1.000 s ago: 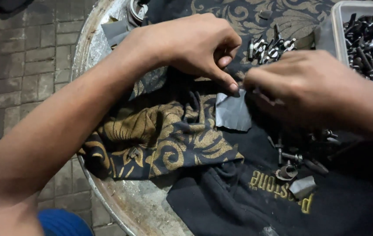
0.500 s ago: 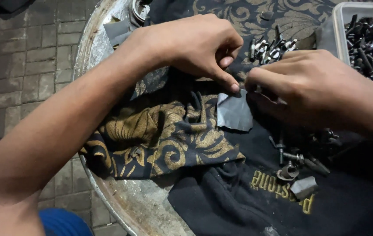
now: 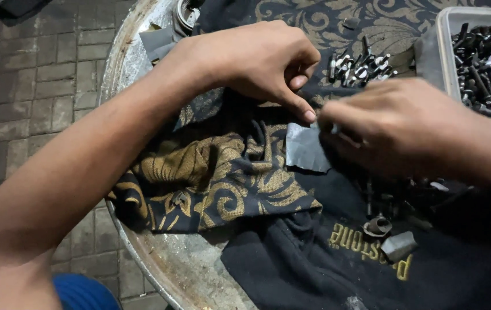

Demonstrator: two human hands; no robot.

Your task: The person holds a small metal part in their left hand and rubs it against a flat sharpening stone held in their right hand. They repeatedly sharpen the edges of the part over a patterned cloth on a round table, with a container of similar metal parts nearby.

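Observation:
My left hand (image 3: 260, 60) reaches across a round metal table (image 3: 142, 63), its index finger and thumb pinching the top edge of a grey sandpaper sheet (image 3: 305, 149). My right hand (image 3: 397, 129), blurred, is closed over the right edge of the same sheet; whatever small part it may grip is hidden. Both hands meet above a dark cloth with gold patterns (image 3: 211, 178). A row of small bolts (image 3: 357, 66) lies just behind the hands.
A grey plastic tray (image 3: 443, 51) full of dark bolts and screws stands at the back right. Loose metal parts (image 3: 386, 229) lie on a black garment in front. A bearing ring (image 3: 185, 14) sits at the table's far edge. Paved floor lies left.
My right hand has shifted slightly along the sandpaper and looks blurred. My left hand keeps its pinch in the same place.

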